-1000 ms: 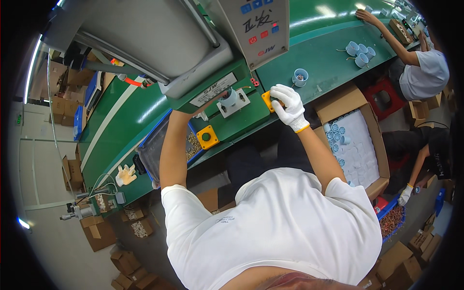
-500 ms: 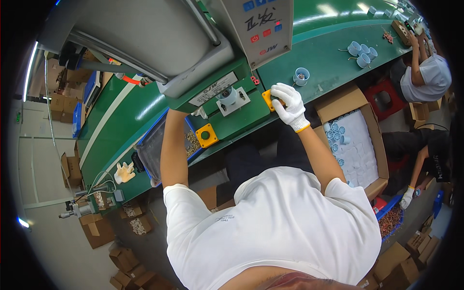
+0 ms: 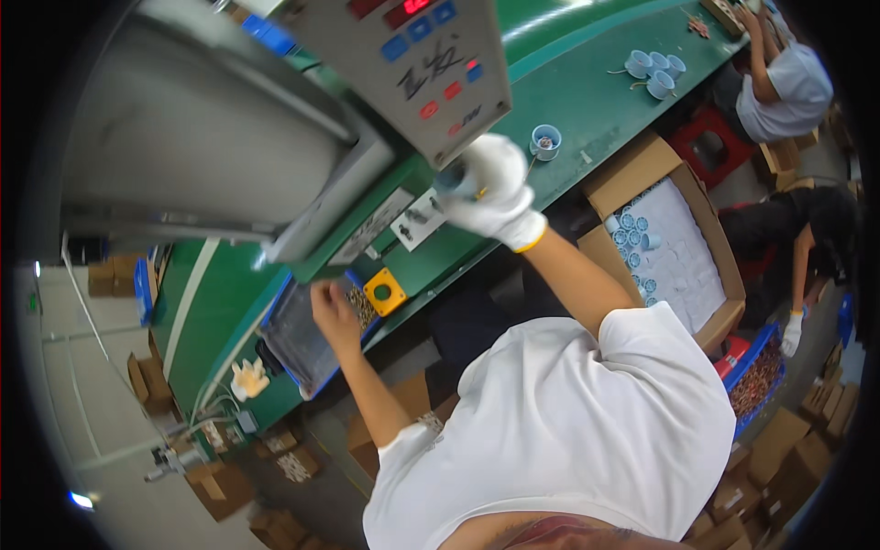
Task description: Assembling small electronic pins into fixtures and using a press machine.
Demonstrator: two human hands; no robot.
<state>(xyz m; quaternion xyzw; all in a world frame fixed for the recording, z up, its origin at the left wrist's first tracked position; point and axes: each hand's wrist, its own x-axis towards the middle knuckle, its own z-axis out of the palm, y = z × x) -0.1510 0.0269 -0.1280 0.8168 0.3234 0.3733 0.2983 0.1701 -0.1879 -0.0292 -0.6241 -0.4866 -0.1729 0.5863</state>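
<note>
My right hand point(image 3: 500, 188), in a white knit glove, is closed around a light blue cup-shaped part point(image 3: 452, 181), just below the press's control box. The glove is blurred and covers much of that part. Beside it lies the white fixture plate point(image 3: 417, 221) with dark fittings, with no blue part seated on it. My bare left hand point(image 3: 335, 316) hovers over the blue-rimmed tray point(image 3: 302, 344), its fingers loosely bent and nothing visible in them. Small brassy metal pieces point(image 3: 359, 307) lie in the tray next to this hand. A yellow button housing point(image 3: 384, 291) stands between the tray and the fixture.
The grey press head point(image 3: 211, 137) and its control box point(image 3: 440, 78) loom over the green bench. A blue cup part point(image 3: 545, 142) stands to the right, with several more point(image 3: 660, 84) beyond. An open carton point(image 3: 683, 266) holds blue parts. Two co-workers sit at right.
My left hand has come out from beside the press and back over the tray. My right hand left the right-hand yellow button housing, moved left, and took hold of the blue part. The view has shifted.
</note>
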